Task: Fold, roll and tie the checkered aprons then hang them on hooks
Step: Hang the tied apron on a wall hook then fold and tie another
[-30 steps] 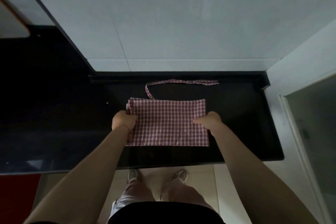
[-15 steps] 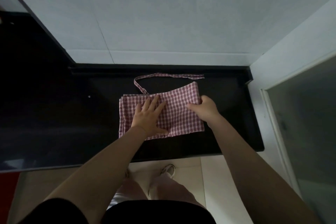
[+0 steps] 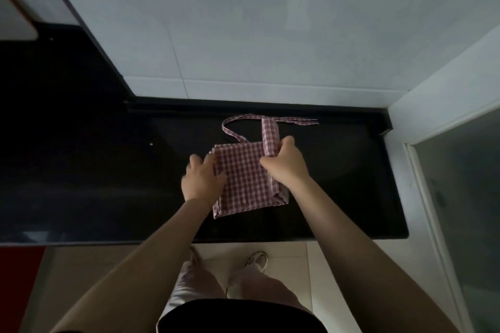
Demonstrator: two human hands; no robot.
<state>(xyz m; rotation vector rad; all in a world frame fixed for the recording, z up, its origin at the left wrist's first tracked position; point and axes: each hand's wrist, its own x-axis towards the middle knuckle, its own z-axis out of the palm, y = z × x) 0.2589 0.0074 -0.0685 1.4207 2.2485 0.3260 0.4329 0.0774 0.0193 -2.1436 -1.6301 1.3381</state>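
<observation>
Your right grip point(image 3: 285, 163) is clamped on the rolled right edge of the checkered apron point(image 3: 243, 178); your left grip point(image 3: 203, 180) lies flat, fingers apart.

You have the apron folded on the black desk point(image 3: 338, 184), about in the middle of it, nearer to the white wall point(image 3: 243, 35) than to the front edge. Your right fingers curl round the roll, which sticks out past the apron's far edge toward the wall. Your left hand rests with straight fingers on the apron's left edge. The apron strap point(image 3: 292, 120) lies in a loop on the desk just behind the apron, between it and the wall.
</observation>
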